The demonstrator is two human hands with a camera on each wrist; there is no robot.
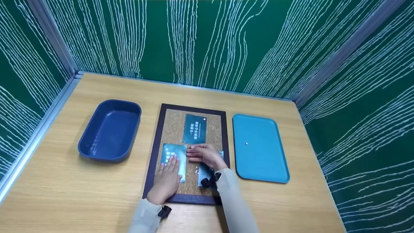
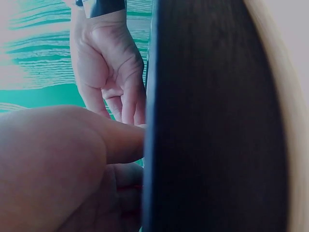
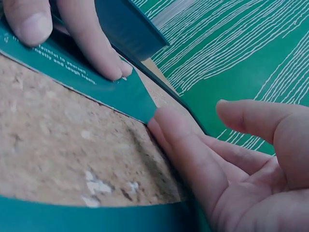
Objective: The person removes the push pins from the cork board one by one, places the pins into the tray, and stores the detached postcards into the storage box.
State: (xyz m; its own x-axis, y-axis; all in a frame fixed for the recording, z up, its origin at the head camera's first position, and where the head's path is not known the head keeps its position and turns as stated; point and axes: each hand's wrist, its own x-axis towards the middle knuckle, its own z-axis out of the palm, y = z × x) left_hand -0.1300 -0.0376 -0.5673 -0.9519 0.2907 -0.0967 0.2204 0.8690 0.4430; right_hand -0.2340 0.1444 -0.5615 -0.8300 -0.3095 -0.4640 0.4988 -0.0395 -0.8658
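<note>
teal card [image 1: 179, 152] is lying by the left edge of the cork board [image 1: 173, 127], the fingers of the left hand [image 1: 167, 179] straight, slightly spread and pressing on it. the right hand [image 1: 208, 156] is holding its straight fingers together, tips sitting at the card's right edge, thumb standing apart. its wrist, bearing a black device [image 1: 207, 183], is covering part of a lower right card [image 1: 202, 172]; an upper card [image 1: 191, 124] is lying nearer the board's top edge. a blue bin [image 1: 113, 132] is sitting toward the left edge of the bench [image 1: 304, 204], a turquoise tray [image 1: 263, 160] toward its right. wood is showing along both sides of the board, wider toward the bin.
</note>
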